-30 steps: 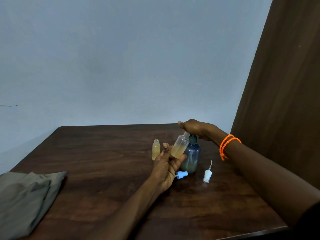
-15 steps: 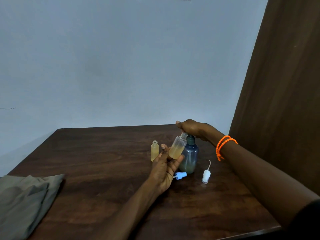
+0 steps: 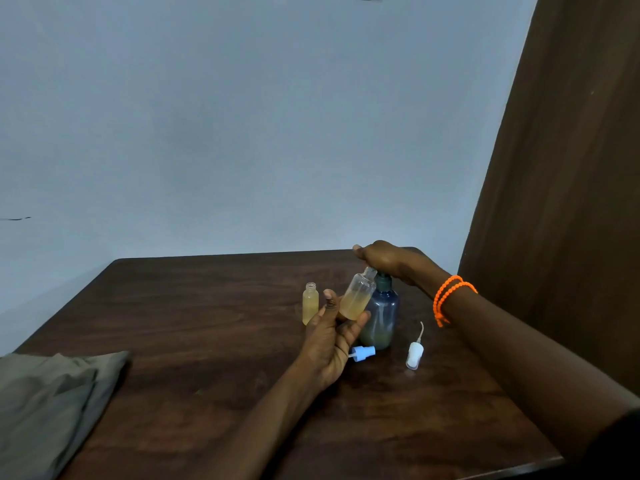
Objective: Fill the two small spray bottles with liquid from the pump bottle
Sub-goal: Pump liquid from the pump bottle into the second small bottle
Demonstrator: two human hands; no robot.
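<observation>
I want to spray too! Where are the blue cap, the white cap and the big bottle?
blue spray cap point(image 3: 364, 352), head view, its collar.
white spray cap point(image 3: 414, 355), head view, its body.
pump bottle point(image 3: 382, 313), head view, its belly.
</observation>
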